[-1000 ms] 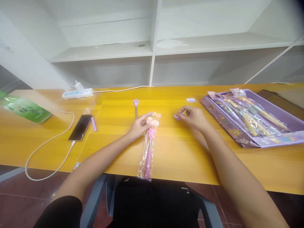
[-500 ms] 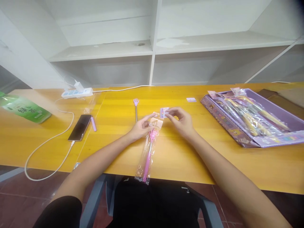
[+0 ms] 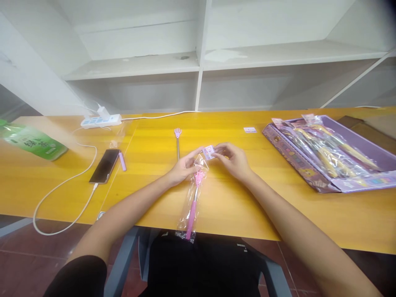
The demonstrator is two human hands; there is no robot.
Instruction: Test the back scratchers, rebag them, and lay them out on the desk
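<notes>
A pink back scratcher in a clear plastic sleeve (image 3: 192, 202) lies on the yellow table (image 3: 241, 198), its lower end past the front edge. My left hand (image 3: 182, 168) pinches the sleeve's top end. My right hand (image 3: 232, 159) holds a small pink-and-white label card (image 3: 208, 152) right at the sleeve's top, close to my left fingers. A bare purple back scratcher (image 3: 177, 139) lies just beyond my hands.
A purple box (image 3: 368, 154) of several wrapped scratchers sits at the right. Another small card (image 3: 249, 130) lies mid-table. At the left are a phone (image 3: 104, 166) on a white cable, a purple tube (image 3: 122, 161), a power strip (image 3: 100, 121) and a green bottle (image 3: 32, 141). White shelves stand behind.
My right hand picked the small card off the table at the right and brought it left to the sleeve's top. My left hand stayed on the sleeve, which shifted slightly.
</notes>
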